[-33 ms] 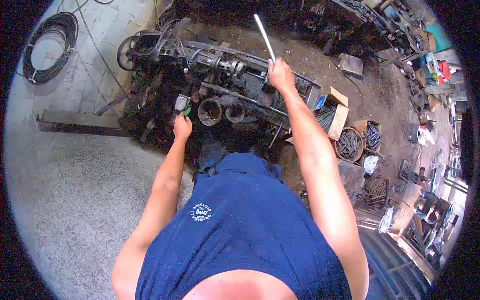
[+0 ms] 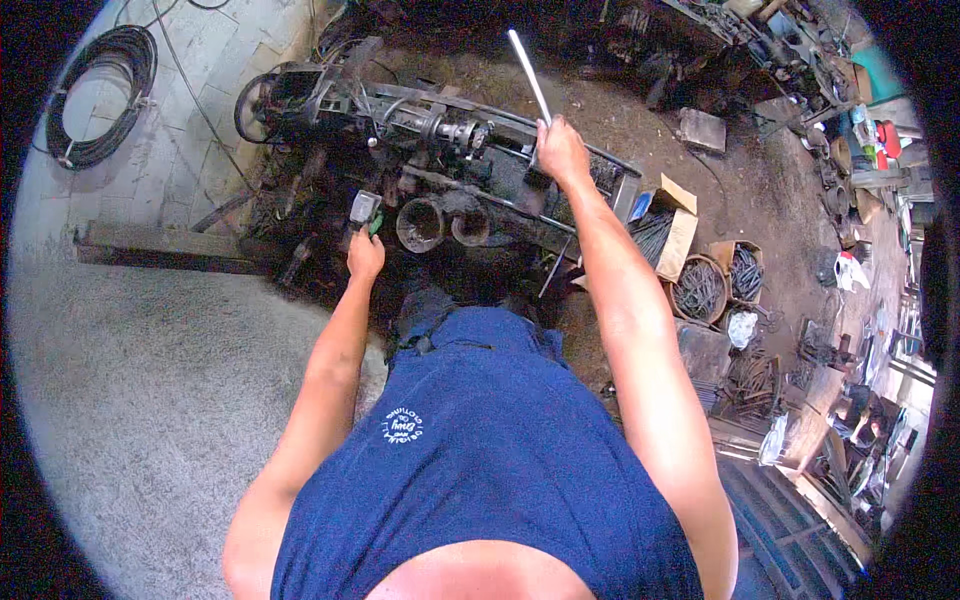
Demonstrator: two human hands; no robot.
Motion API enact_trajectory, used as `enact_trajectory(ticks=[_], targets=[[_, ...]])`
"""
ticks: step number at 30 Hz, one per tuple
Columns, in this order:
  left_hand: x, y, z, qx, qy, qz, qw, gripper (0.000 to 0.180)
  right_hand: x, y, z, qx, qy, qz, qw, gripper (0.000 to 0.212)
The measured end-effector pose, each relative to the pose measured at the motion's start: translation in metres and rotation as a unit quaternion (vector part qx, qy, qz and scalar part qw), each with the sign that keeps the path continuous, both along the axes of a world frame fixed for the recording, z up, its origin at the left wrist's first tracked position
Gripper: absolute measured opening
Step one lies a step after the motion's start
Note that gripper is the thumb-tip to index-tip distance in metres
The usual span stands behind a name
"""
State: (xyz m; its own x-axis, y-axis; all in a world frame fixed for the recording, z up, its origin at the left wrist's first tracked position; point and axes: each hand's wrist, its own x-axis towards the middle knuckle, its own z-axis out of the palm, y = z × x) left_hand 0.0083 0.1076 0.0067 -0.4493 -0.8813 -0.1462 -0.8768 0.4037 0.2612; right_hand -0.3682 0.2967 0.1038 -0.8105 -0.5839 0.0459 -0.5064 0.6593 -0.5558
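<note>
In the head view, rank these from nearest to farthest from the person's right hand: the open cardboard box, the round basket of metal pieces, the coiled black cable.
Measured from the right hand, which grips a metal rod:
1. Open cardboard box, just to the hand's right and lower.
2. Round basket of metal pieces, beyond the box, farther right and lower.
3. Coiled black cable, far left on the pale floor.

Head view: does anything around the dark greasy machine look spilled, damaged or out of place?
Nothing looks spilled or broken. The right hand grips a long silver metal lever on the dark greasy machine; the left hand holds a small grey box. Boxes of metal rods sit upright.
</note>
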Motion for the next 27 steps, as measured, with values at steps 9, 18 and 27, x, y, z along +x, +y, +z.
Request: enact_trajectory(ticks=[9, 18, 27], targets=[[0.005, -0.007, 0.0, 0.036, -0.005, -0.006, 0.999, 0.042, -0.002, 0.0, -0.001, 0.012, -0.011, 0.004, 1.0, 0.041], [0.007, -0.005, 0.001, 0.029, 0.015, -0.013, 0.999, 0.039, 0.0, -0.002, 0.0, -0.012, 0.003, 0.005, 1.0, 0.039], [0.008, -0.003, 0.003, 0.045, 0.03, -0.012, 0.998, 0.04, 0.002, -0.001, 0.007, 0.011, -0.014, -0.009, 1.0, 0.041]])
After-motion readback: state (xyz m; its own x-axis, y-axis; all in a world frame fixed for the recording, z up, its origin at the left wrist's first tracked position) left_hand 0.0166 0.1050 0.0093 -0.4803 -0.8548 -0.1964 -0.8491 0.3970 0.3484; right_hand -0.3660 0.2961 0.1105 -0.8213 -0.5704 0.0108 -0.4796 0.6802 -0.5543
